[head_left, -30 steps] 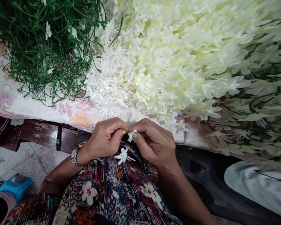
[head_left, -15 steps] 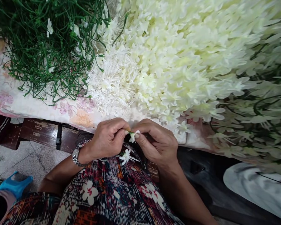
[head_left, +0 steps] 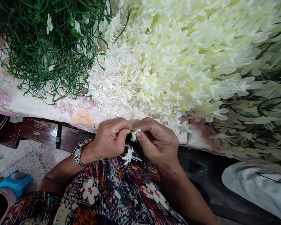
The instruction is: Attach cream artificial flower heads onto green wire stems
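My left hand (head_left: 109, 139) and my right hand (head_left: 158, 140) meet just below the table edge, both pinched on one small white artificial flower (head_left: 134, 134) with a short green stem. A silver watch (head_left: 77, 156) sits on my left wrist. A second small white flower (head_left: 128, 156) hangs below my left hand, over my patterned lap; whether the hand holds it is hidden. A huge heap of cream artificial petals (head_left: 189, 53) lies just beyond my hands on the table.
A tangle of green plastic stems (head_left: 46, 47) fills the table's far left, with a pile of thin white stamens (head_left: 114, 84) beside it. A floral cloth (head_left: 32, 106) covers the table. Assembled flower sprays (head_left: 262, 118) lie at right. A blue shoe (head_left: 15, 184) rests on the tiled floor.
My hands have stayed pinched on the small flower, shifting slightly right. The lower flower has swung a little.
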A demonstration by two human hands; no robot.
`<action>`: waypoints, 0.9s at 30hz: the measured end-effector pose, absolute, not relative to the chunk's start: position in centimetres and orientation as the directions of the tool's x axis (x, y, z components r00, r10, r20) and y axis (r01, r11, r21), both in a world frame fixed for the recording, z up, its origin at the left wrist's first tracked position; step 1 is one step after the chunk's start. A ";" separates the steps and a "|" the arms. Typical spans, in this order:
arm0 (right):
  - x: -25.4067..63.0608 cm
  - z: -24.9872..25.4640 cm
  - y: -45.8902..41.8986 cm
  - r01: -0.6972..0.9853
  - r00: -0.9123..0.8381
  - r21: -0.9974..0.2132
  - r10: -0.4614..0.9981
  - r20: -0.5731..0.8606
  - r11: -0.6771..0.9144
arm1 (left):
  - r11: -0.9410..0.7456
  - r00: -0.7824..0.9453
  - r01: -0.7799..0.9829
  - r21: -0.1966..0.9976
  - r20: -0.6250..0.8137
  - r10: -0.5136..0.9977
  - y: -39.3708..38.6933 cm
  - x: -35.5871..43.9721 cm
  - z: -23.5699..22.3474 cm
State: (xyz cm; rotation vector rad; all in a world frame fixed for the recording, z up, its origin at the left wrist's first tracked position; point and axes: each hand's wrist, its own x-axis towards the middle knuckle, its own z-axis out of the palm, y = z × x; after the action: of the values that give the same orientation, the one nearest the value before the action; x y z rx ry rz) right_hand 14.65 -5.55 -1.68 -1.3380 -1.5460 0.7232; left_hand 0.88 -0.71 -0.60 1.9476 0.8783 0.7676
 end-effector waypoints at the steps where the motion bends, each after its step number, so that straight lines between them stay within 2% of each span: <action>1: 14.7 -1.7 -5.5 0.411 0.032 -0.882 0.964 0.265 0.229 | -0.396 0.563 0.285 0.873 0.182 0.806 -0.7 0.9 -0.6; 11: 14.7 -1.8 -5.5 0.424 0.044 -0.881 0.967 0.251 0.209 | -0.363 0.532 0.298 0.883 0.162 0.831 -0.9 1.1 -0.8; 15: 14.5 -1.7 -5.5 0.426 0.061 -0.882 0.967 0.248 0.200 | -0.285 0.537 0.290 0.914 0.091 0.839 -0.8 1.0 -0.6; 21: 14.1 -1.3 -5.5 0.533 0.134 -0.817 0.931 0.339 0.221 | -0.076 0.526 0.223 0.972 -0.054 0.849 -0.4 0.5 -0.6; 27: 14.0 -1.2 -5.3 0.532 0.109 -0.778 0.884 0.454 0.334 | 0.002 0.479 0.154 0.988 -0.077 0.874 -0.3 0.4 -0.5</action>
State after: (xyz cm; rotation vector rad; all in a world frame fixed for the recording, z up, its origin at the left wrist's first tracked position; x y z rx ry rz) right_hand 13.98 -5.34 -1.15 -1.3288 -1.5563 0.4234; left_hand 0.41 -0.33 -0.46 1.4827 0.9470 0.7252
